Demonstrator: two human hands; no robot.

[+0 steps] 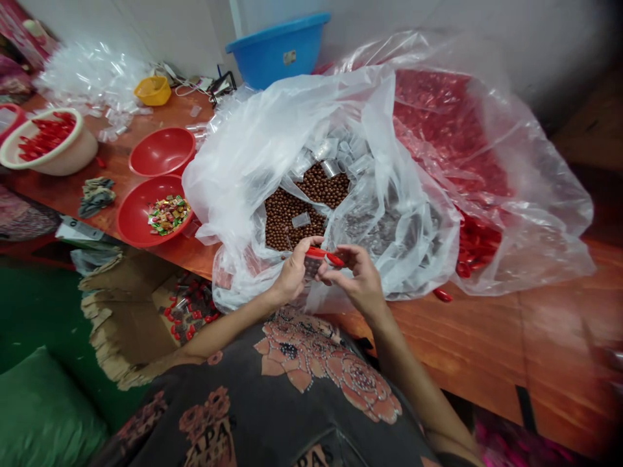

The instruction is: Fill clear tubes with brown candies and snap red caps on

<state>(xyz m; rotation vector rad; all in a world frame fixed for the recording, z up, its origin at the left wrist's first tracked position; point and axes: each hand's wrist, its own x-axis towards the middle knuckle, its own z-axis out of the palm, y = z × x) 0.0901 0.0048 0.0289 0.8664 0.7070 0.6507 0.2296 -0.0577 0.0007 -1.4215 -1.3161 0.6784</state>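
My left hand [292, 272] is closed around a small clear container [312, 266] with dark balls showing inside and red at its top. Close beside it, my right hand [361, 277] pinches a red plastic cap [335, 259] between thumb and fingers. Whether the cap touches the container, I cannot tell. Just beyond both hands, an open clear plastic bag [228, 155] holds many brown balls [287, 217]. Empty clear containers [357, 152] lie at the back of that bag, and one clear container [301, 220] rests on the balls.
To the right is a clear bag of red caps [479, 243]. Leftward stand red bowls [163, 150], one with wrapped sweets [168, 214], and a white bowl [73, 155] of red pieces. A blue tub [277, 55] is behind. Below left, a cardboard box [121, 324] holds filled containers [189, 311].
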